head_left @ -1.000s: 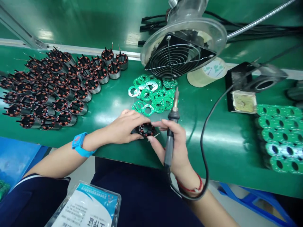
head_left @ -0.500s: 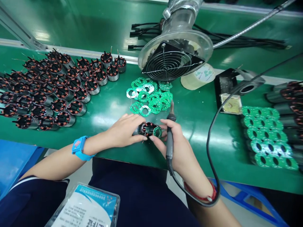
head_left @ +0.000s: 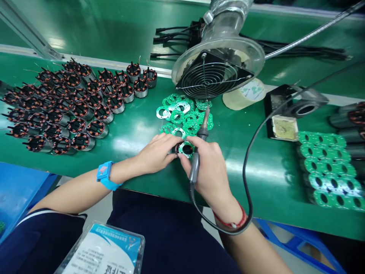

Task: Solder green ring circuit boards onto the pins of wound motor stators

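Note:
My left hand [head_left: 158, 154] is closed round a motor stator [head_left: 177, 148], most of it hidden by the fingers. On the stator's end sits a green ring-shaped circuit board [head_left: 190, 153], face toward me. My right hand [head_left: 209, 167] pinches this board's edge between thumb and index finger. A soldering iron [head_left: 195, 165] also rests in my right hand, its tip pointing away over the loose boards. Just beyond my hands lies a pile of green and white ring boards [head_left: 190, 121].
Many wound stators [head_left: 76, 108] stand at the left. A fan extractor [head_left: 209, 76] hangs over the back, near a tape roll [head_left: 243, 94]. An iron stand with sponge [head_left: 285, 127] is at right, beside stators topped with green boards [head_left: 327, 167]. The iron's cable [head_left: 248, 179] loops over my right forearm.
The ring board has gone from beside the stator's end onto it, now turned to face up. My right hand has moved left, closer to my left hand, with the iron.

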Available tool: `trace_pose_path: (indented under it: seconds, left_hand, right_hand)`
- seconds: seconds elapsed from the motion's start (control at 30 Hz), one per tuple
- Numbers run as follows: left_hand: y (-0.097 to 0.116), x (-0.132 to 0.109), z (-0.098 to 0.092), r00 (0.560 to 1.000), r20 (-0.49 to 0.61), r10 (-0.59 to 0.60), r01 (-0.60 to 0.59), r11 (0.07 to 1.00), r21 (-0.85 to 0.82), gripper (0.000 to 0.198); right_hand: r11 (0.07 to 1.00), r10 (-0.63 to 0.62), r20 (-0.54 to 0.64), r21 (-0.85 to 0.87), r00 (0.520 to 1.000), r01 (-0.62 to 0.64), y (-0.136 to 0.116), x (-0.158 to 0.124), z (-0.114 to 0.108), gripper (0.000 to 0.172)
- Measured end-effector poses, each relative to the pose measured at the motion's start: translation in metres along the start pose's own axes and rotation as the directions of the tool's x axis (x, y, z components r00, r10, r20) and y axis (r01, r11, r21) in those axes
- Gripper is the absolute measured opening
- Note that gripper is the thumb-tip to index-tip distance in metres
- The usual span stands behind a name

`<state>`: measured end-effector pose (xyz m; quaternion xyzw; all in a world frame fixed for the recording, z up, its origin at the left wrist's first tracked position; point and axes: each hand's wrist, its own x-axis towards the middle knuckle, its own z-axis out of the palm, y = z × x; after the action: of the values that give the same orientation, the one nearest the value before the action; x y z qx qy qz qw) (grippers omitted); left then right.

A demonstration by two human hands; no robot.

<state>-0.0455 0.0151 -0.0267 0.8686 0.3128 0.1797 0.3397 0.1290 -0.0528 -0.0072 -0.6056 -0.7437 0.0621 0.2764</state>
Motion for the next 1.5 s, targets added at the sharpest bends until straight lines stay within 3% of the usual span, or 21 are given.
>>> trace_pose_path:
  seconds: [0.13,0.23,0.33,0.47,0.63,0.77,1.03,1.23,1.37,1.5]
  left_hand:
    - [0.001,-0.001,0.0,0.995,-0.079,0.054,-0.057,0.998,-0.034,0.033]
    - [0.01,0.0,-0.002,0.989,-0.101,0.108,-0.116,0.991,-0.073,0.032]
    - [0.022,0.004,-0.001,0.992,-0.052,0.113,-0.111,0.993,0.029,0.034]
    - [0.032,0.01,0.001,0.997,-0.003,0.071,-0.069,0.976,0.209,0.025]
    - [0.035,0.01,-0.005,0.998,0.04,0.055,-0.063,0.973,0.221,0.023]
    - [0.035,0.01,-0.015,0.99,0.122,0.067,-0.093,0.972,0.216,0.028]
    - [0.032,0.018,-0.039,0.948,0.298,0.115,-0.171,0.971,0.169,0.028]
    - [0.028,0.02,-0.048,0.925,0.346,0.158,-0.221,0.963,0.153,0.032]
    - [0.026,0.017,-0.039,0.949,0.281,0.14,-0.199,0.961,0.194,0.032]
    - [0.021,0.011,-0.021,0.981,0.094,0.168,-0.184,0.962,0.201,0.031]
  right_hand:
    - [0.994,0.104,-0.064,0.047,0.993,-0.101,0.003,-0.011,0.004,0.039]
    - [0.991,0.082,-0.026,0.106,0.996,-0.079,0.007,-0.02,0.003,0.041]
    - [0.981,0.046,0.004,0.189,0.999,-0.046,0.011,-0.025,0.004,0.048]
    - [0.959,0.102,-0.028,0.267,0.994,-0.091,0.013,-0.026,0.008,0.045]
    - [0.857,0.212,-0.065,0.491,0.975,-0.154,0.011,-0.027,0.016,0.051]
    - [0.808,0.277,-0.128,0.567,0.952,-0.159,0.011,-0.028,0.02,0.05]
    - [0.905,0.148,-0.174,0.422,0.973,-0.062,0.009,-0.025,0.02,0.043]
    - [0.951,0.13,-0.227,0.305,0.965,-0.056,0.004,-0.022,0.022,0.041]
    - [0.944,0.092,-0.224,0.329,0.97,-0.014,0.007,-0.022,0.022,0.041]
    - [0.927,0.075,-0.201,0.374,0.977,0.006,0.011,-0.023,0.022,0.042]
